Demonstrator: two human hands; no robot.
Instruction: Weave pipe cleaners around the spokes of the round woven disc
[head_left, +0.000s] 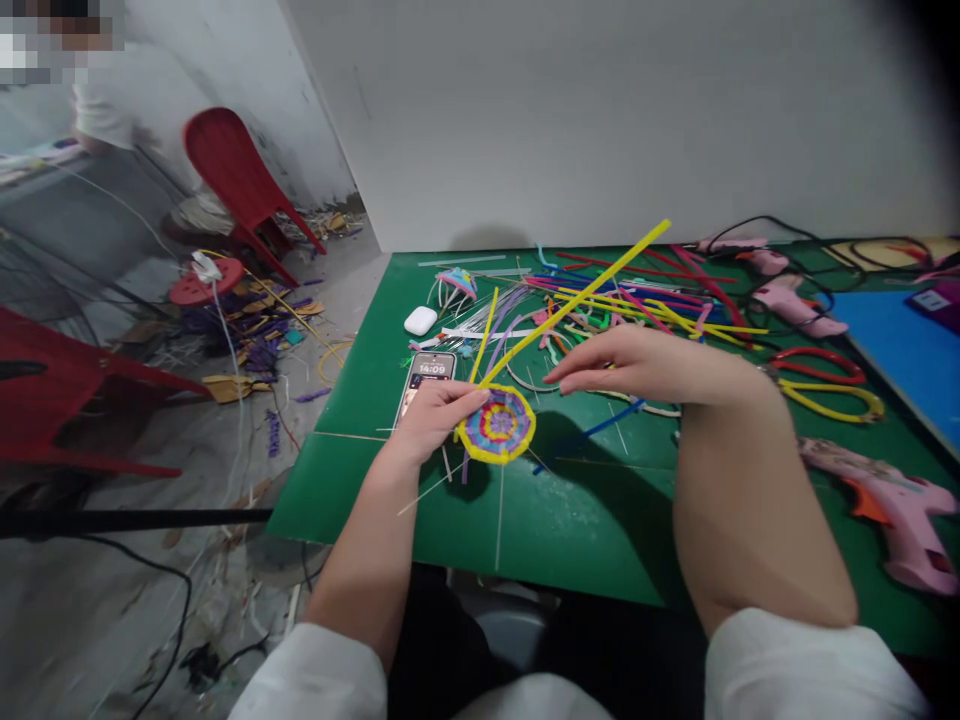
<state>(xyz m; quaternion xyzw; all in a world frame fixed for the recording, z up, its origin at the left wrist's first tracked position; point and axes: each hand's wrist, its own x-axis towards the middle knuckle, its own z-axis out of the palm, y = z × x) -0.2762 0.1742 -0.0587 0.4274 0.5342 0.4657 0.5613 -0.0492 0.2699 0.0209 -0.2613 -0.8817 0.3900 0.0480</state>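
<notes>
My left hand [439,415] pinches the left edge of a small round woven disc [497,424] between thumb and fingers. The disc has rings of purple, red, blue and yellow, with a fuzzy yellow rim like pipe cleaner. From its top edge a long yellow pipe cleaner [592,290] runs up to the right, its far end free. Thin pale stems poke out below the disc. Right of the disc, my right hand [630,362] hovers over the table, bent at the wrist, fingers stretched out and nothing visible in them.
Behind the hands lies a pile of coloured pipe cleaners [645,300]. A phone [427,375], a white earbud case [421,320] and a small woven dome [456,284] are at left. Scissors [832,385] and pink glue guns [900,500] lie right. A person sits beyond a red chair [232,165].
</notes>
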